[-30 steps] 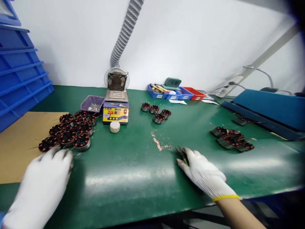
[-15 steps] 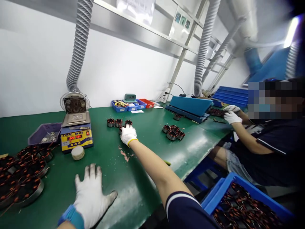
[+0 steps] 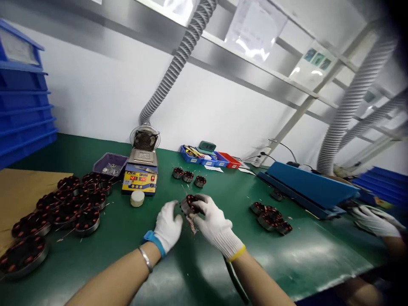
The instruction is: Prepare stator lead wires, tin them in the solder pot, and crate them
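Note:
Both my gloved hands meet over the green mat in front of me. My right hand is closed around a round motor stator with copper windings, held just above the mat. My left hand touches the same stator from the left, its fingers curled against the rim. Three more stators stand in a row behind my hands. A big cluster of stators lies to the left, partly on brown cardboard.
A yellow-blue solder pot with a fan and grey hose stands at the back, a white round tin before it. Purple tray, small blue and red bins, another stator pile, a blue machine, a co-worker's gloved hand at right.
My right hand has come back from the row of stators with one in its grip. My left hand lifted off the mat and joined it. The view swung left.

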Tool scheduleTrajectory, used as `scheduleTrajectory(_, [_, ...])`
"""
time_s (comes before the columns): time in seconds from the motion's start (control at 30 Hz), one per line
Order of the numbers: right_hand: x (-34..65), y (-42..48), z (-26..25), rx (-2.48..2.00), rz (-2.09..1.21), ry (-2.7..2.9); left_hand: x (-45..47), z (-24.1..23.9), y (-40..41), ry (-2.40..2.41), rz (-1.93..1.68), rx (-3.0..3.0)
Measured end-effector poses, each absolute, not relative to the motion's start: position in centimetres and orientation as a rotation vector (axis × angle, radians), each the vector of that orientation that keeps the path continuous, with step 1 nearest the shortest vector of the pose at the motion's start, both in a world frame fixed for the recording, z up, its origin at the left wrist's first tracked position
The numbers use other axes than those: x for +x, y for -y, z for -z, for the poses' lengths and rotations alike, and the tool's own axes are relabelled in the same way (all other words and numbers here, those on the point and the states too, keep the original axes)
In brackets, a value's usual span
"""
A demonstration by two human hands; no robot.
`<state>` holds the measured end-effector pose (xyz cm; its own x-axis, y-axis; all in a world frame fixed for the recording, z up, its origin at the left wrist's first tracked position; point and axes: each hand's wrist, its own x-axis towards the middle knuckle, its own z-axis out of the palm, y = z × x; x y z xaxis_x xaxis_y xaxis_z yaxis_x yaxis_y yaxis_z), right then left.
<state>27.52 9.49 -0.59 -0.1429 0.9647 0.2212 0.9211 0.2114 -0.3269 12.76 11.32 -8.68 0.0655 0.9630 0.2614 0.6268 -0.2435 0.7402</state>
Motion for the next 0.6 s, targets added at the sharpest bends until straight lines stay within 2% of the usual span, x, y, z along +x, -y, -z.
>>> scheduleTrajectory(0.13, [25.1,-6.4,2.6,-1.392,-0.335,2.353,4.8,9.6,-7.6,-1.648,-1.314,1.603])
scheduleTrajectory(0.27, [22.4,-5.3,3.9,-1.032,-0.485,2.561,-1.4,8.0,-4.3,-1.614,-1.461,1.494])
scheduleTrajectory(0.33, [22.0,-5.2,3.6,-1.058,-0.58,2.478,-2.6,6.1,-3.8,-1.568,-1.585,1.423])
scheduleTrajectory(0.4, [22.3,-5.0,2.8,-1.268,-0.705,2.359,-2.5,3.9,-3.9,-1.551,-1.578,1.451])
scheduleTrajectory(0.43, [22.5,-5.0,2.4,-1.386,-0.785,2.315,-2.1,2.9,-4.2,-1.54,-1.499,1.533])
scheduleTrajectory(0.5, [22.7,-4.9,2.1,-1.525,-0.978,2.241,-1.0,1.4,-4.7,-1.49,-1.08,1.926])
scheduleTrajectory(0.6, [22.4,-4.9,2.9,-1.482,-1.236,2.143,1.1,1.0,-5.3,-1.3,-0.441,2.345])
